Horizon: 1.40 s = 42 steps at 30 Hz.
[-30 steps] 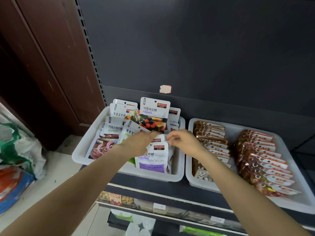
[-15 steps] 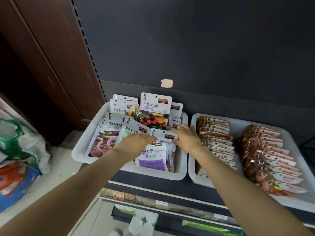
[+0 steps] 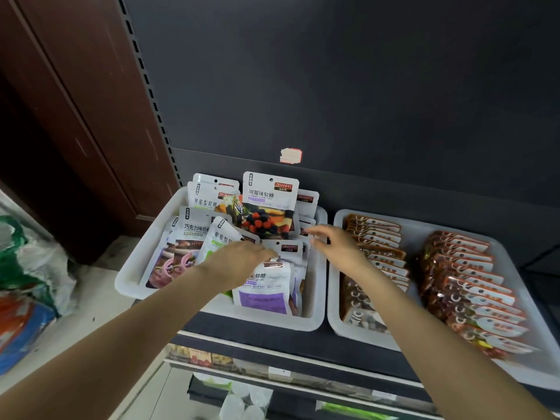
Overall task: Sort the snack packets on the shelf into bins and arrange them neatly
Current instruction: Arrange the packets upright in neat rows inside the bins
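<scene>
**Mia:** What could go wrong here?

**Ben:** The tall berry packet (image 3: 270, 207) stands up at the back of the left bin (image 3: 315, 321). The right hand (image 3: 335, 245) is just beside its bottom corner. A bump there could tip it over onto the others, I think.

**Mia:** Is that hand holding anything?

**Ben:** No. Its fingers are straight and spread out, reaching to the back of the bin. They look a bit blurry.

**Mia:** And the other hand?

**Ben:** The left hand (image 3: 239, 259) lies on top of the packets in the middle of that bin. Its fingertips are at the top edge of the purple packet (image 3: 262, 287). I cannot tell if it pinches that edge or only presses on it (the fingers hide the spot).

**Mia:** What else might slip?

**Ben:** The packets in the left bin lean every which way. The green packet (image 3: 219, 239) tilts over next to the left hand. Pull one out and its neighbours could flop down flat.

**Mia:** What do the packets look like?

**Ben:** White and shiny, soft little pouches with a hole at the top. One shows berries, one is purple at the bottom, and the chocolate packet (image 3: 189, 237) has brown and pink pictures.

**Mia:** And the bin next door?

**Ben:** The right bin (image 3: 424, 225) has two neat rows of orange-brown packets (image 3: 466, 283), each one lying over the next.
</scene>
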Motion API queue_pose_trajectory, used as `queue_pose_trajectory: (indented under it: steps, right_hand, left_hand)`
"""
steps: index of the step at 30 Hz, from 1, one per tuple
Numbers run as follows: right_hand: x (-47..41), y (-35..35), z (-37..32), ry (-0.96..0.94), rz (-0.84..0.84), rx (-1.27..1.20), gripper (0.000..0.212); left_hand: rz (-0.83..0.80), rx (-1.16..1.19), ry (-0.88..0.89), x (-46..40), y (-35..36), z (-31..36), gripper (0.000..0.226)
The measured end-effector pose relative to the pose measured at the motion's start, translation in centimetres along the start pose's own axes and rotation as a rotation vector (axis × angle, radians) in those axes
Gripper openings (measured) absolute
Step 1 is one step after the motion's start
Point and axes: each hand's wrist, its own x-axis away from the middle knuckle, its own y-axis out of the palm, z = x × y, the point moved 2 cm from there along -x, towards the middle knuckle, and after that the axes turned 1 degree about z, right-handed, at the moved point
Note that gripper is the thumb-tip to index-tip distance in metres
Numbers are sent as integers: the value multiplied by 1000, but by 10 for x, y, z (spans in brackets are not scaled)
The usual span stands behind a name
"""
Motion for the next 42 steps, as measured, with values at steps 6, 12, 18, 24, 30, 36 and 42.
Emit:
queue_pose_trajectory:
  steps: [6, 12, 18, 24, 30, 36, 42]
  right_hand:
    - [-21, 23, 4, -38, -29, 421, 50]
    - [-27, 36, 9, -47, -14, 735, 56]
    - [-32, 40, 3, -12, 9, 760, 58]
    - [-35, 39, -3, 9, 46, 662, 27]
    - [-14, 31, -11, -32, 165, 479, 15]
    - [8, 18, -23, -78, 51, 104, 14]
    - [5, 12, -24, -45, -170, -75, 20]
  left_hand:
    - [90, -28, 51, 2, 13, -6, 69]
    - [95, -12, 88, 10, 15, -14, 61]
    - [70, 25, 98, 21, 15, -21, 55]
    - [72, 66, 58, 22, 15, -19, 59]
    - [114, 160, 4, 16, -1, -6, 61]
    - [180, 45, 51, 0, -6, 3, 92]
    - [99, 79, 48, -1, -10, 3, 74]
